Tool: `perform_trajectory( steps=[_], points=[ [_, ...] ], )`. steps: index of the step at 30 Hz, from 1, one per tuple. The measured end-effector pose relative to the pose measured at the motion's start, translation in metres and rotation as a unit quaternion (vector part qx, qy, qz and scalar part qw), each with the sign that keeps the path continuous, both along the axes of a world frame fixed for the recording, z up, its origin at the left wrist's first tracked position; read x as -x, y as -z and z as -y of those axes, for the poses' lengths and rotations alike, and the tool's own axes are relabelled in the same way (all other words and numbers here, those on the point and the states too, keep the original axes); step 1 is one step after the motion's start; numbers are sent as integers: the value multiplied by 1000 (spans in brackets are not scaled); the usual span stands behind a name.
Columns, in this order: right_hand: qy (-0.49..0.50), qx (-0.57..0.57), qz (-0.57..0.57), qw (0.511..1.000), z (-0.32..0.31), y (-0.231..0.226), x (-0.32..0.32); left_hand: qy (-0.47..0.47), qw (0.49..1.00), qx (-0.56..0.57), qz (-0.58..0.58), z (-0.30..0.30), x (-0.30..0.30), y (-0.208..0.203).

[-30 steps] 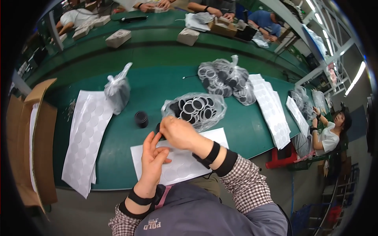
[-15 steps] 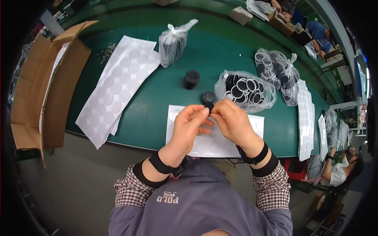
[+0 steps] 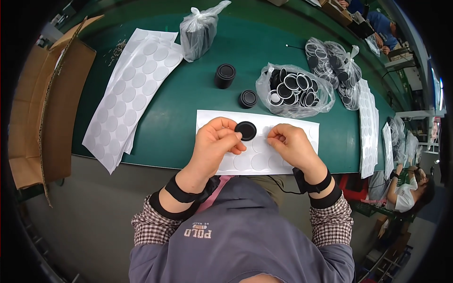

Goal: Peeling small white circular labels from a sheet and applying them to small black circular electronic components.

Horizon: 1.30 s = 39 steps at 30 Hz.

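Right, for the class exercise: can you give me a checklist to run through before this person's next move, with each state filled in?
1. Black disc held by the left grip: ok, pinched at its edge.
2. Right grip apart from that disc: ok.
3. Right grip holding something: cannot tell; too small to see.
4. White sheet of circles unobstructed: not ok, both grips are over it.
5. Clear plastic bag of white-rimmed discs open: ok.

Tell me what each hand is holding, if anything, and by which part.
The left hand holds a black disc by its left edge. The right hand is pinched shut; whether it holds anything cannot be told.
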State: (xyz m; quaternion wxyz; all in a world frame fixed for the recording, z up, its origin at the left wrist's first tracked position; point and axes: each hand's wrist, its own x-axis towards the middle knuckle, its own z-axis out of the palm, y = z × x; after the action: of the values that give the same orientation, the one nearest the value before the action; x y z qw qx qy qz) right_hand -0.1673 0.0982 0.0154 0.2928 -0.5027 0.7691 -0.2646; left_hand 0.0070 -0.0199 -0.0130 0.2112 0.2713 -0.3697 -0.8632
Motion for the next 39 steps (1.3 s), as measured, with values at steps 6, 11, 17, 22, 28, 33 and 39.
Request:
perform_trajectory(
  steps=[6, 11, 17, 22, 28, 33, 39],
  points=[
    [31, 8, -89, 995, -1, 7, -10, 144, 986, 78, 33, -13, -4, -2],
    [43, -10, -118, 992, 2, 5, -15, 212, 957, 189, 54, -20, -2, 5],
    [34, -1, -137, 990, 3, 9, -14, 237, 884, 392, 95, -27, 0, 4],
    [42, 9, -105, 994, 2, 10, -12, 212, 832, 505, 87, -28, 0, 4],
    [18, 6, -130, 991, 4, 7, -13, 202, 817, 534, 80, -30, -1, 4],
    [24, 21, -126, 992, 3, 9, -13, 204, 819, 529, 84, -29, -2, 4],
    [1, 23, -146, 989, 3, 9, -13, 191, 814, 543, 78, -31, -2, 3]
  ],
)
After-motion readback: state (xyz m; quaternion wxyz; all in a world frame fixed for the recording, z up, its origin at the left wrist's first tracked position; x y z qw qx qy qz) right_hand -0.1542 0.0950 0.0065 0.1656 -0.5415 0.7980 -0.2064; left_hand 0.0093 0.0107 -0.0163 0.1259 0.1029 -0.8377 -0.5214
